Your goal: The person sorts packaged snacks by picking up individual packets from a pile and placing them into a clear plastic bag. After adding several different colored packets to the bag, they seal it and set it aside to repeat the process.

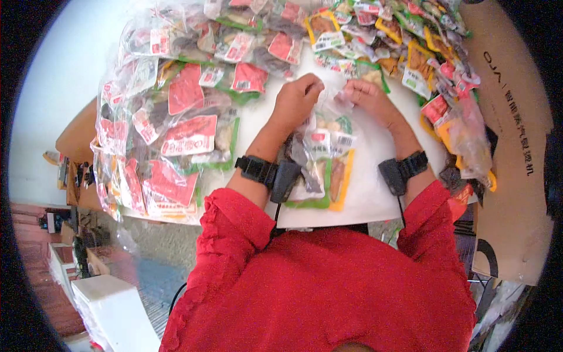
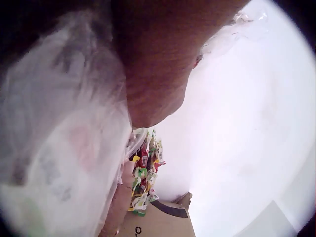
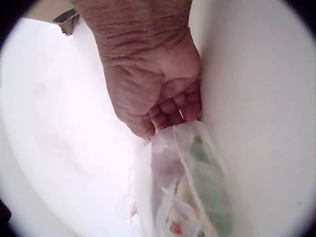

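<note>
Clear plastic bag [image 1: 334, 108], centre of head view; packets [image 1: 337, 182] sit in its lower part, toward the near edge of the white bench [image 1: 369, 199]. Farther up, both hands at its top: left hand [image 1: 296, 102], fingers curled, apparently pinching film; right hand [image 1: 372, 102], fingers clamped on it, presumably to gather the top clear of the contents. Beyond, bagged packets [image 1: 193, 111] upper left, pouches [image 1: 410, 47] upper right, likely parted for working room.
</note>
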A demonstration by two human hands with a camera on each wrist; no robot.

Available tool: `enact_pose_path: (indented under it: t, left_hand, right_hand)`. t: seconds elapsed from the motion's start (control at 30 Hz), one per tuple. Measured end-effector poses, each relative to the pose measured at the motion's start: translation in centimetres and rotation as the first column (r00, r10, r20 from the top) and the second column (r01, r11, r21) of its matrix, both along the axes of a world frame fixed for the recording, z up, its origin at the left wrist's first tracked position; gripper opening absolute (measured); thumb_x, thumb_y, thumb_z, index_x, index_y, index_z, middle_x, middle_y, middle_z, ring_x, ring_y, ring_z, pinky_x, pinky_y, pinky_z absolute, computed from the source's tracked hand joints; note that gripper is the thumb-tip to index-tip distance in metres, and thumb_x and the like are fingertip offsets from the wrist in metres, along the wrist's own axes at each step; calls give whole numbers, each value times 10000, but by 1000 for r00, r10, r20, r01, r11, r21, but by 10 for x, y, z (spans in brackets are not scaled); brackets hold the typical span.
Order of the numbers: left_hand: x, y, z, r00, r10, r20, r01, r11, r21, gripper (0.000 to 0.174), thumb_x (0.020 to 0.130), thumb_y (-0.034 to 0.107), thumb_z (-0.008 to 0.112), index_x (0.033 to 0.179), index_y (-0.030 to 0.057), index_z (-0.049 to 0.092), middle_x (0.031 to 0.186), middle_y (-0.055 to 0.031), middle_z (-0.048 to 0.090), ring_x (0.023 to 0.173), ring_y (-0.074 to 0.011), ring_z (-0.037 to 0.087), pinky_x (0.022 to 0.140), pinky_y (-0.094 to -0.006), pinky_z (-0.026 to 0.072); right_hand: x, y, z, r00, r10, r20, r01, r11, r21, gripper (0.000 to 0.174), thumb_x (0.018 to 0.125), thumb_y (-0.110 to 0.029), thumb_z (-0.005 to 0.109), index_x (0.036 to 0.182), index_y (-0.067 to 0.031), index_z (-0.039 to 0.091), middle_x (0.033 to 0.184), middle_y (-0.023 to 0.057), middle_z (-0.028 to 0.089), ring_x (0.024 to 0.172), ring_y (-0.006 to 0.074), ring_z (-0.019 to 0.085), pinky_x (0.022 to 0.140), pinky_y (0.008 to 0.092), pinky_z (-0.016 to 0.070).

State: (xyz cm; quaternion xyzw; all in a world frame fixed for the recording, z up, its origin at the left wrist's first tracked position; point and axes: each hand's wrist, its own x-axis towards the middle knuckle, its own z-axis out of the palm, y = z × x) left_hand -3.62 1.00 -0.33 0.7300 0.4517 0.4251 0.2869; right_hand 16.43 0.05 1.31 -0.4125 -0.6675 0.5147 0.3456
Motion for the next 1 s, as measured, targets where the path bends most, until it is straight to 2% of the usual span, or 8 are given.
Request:
enact_pose_path:
  t: [0.1,0.27,0.4,0.6,0.67,0.8,0.93,1.0]
  left_hand:
    - [8,-2,1,996,53,65,-51,998,-43,184,798,194,536,829,15,565,607,-62,548,544,-137,513,534,-269,418]
    - [20,-5,7,998,59,-26,-58,998,36,183,801,201,532,843,26,566,634,-99,573,563,-175,549,541,-287,429]
    - [18,-4,6,998,31,62,-31,1000,3,175,806,191,527,834,22,564,612,-76,557,539,-142,522,515,-276,417]
    - [15,-6,11,988,-19,155,50,979,-199,165,807,178,525,813,15,553,581,-35,508,517,-104,463,488,-257,393]
    - [14,-5,11,996,-12,93,30,980,-198,153,785,186,533,828,44,567,612,-114,559,554,-219,547,549,-310,431]
    - [14,-2,2,995,-49,89,59,991,-118,158,784,191,541,848,49,567,627,-108,563,559,-196,537,553,-299,428]
    - [13,-3,2,987,-79,140,105,976,-192,208,790,221,551,914,54,548,632,-81,560,569,-160,524,548,-285,420]
    - [11,-5,5,955,-121,269,182,960,-214,223,806,234,538,918,41,534,602,-48,520,558,-123,490,532,-259,404]
  right_hand:
    - [3,10,-12,990,101,-97,-102,995,-6,210,838,-256,501,820,-57,566,785,-30,559,711,58,475,653,204,392]
    - [5,8,-9,998,44,-36,-45,999,-16,233,848,-261,515,867,-34,562,813,-17,565,725,53,478,678,196,390]
    - [0,2,-4,998,2,-58,-4,999,-34,249,851,-277,492,843,-38,560,817,-3,571,781,78,511,723,225,411]
    - [-1,2,-3,995,4,-102,-12,997,-80,261,852,-273,503,885,-20,560,856,16,578,805,100,522,757,239,405]
    - [0,3,-7,997,18,-79,-22,998,-51,243,852,-262,501,861,-28,565,838,11,576,794,92,516,749,233,401]
    - [-2,-1,1,1000,0,-1,0,1000,-11,225,854,-244,495,842,-33,572,817,5,572,789,83,511,742,226,399]
    - [1,1,-1,1000,23,-21,-24,1000,-17,245,864,-252,478,842,-25,569,814,2,569,801,83,516,741,223,401]
    - [2,2,-3,984,51,-173,-67,994,-89,266,870,-273,471,855,-23,560,815,6,569,811,91,527,743,231,409]
